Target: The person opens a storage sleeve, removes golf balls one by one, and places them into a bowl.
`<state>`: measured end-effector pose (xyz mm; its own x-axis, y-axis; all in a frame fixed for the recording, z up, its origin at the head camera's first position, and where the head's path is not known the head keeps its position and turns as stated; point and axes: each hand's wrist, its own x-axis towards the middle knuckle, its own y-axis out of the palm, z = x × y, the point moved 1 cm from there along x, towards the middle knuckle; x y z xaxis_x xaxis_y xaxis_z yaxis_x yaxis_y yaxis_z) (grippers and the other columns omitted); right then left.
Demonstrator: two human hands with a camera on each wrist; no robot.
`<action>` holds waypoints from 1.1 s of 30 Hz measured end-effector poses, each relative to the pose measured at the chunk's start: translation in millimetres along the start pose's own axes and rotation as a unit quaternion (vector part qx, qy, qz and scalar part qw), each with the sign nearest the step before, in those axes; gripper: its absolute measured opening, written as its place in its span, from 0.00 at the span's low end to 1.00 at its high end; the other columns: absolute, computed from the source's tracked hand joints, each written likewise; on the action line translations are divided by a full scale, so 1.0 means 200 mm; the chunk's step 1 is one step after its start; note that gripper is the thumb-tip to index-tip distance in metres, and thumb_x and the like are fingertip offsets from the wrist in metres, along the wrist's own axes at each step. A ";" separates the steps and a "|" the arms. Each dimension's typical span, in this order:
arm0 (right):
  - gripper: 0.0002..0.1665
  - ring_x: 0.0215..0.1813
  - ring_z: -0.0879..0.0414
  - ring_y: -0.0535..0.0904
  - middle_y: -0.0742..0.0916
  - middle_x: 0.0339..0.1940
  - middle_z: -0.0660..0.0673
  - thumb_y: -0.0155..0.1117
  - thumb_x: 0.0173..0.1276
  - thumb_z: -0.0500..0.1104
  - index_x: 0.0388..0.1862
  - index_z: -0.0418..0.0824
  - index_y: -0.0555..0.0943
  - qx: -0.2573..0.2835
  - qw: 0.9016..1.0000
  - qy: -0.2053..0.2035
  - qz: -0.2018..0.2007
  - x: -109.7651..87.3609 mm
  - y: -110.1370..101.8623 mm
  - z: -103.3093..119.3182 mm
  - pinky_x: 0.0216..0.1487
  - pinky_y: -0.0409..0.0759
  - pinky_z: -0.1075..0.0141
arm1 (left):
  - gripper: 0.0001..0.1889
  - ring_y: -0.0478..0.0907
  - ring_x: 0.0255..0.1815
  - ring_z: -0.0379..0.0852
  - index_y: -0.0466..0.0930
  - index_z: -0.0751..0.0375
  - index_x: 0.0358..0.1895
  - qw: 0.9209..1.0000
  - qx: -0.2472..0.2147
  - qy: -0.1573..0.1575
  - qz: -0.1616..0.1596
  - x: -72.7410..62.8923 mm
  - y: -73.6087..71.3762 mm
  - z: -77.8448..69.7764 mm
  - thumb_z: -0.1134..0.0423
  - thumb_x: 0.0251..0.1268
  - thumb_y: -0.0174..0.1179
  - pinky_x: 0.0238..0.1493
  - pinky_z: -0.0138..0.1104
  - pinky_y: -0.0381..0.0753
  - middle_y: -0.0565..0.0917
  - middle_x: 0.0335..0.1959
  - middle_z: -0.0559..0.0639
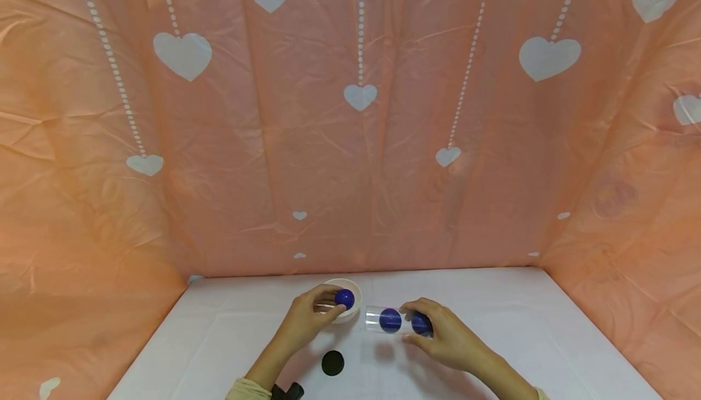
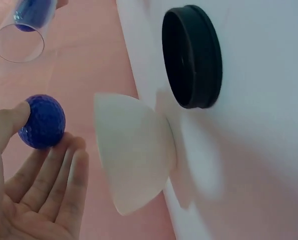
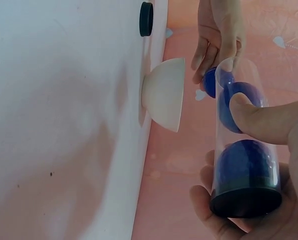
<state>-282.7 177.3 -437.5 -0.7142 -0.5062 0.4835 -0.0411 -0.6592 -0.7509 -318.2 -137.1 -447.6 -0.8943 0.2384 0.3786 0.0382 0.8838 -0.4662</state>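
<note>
My left hand (image 1: 306,319) pinches a blue dimpled golf ball (image 1: 344,299) between thumb and fingertips, over the mouth of a small white bowl (image 2: 134,155). In my right hand (image 1: 446,339) is a clear tube (image 1: 373,319), gripped near its black-capped end (image 3: 246,201) and tilted on its side in the head view. Two blue balls sit inside it, one near the middle (image 1: 390,321) and one by the cap (image 3: 246,162). The tube's uncovered end (image 2: 19,45) points toward the left hand.
A round black lid (image 1: 333,363) lies on the white tabletop (image 1: 219,333), nearer me than the bowl. Peach curtains with white hearts (image 1: 360,97) enclose the table at the back and both sides. A black device (image 1: 287,391) shows by the left sleeve.
</note>
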 end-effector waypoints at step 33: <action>0.22 0.50 0.64 0.82 0.87 0.49 0.59 0.81 0.68 0.46 0.58 0.46 0.85 -0.009 1.000 -0.011 0.000 0.00 0.01 0.00 0.54 0.86 0.59 | 0.21 0.88 0.54 0.57 0.86 0.59 0.58 0.981 0.191 0.035 -0.020 -0.02 0.04 0.07 0.58 0.64 0.79 0.60 0.57 0.84 0.92 0.49 0.54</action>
<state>-282.3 176.6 -439.0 -0.6980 -0.5187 0.4936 -0.0534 -0.6497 -0.7583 -320.2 -136.2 -463.4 -0.8581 0.2462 0.4505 -0.1773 0.6814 -0.7101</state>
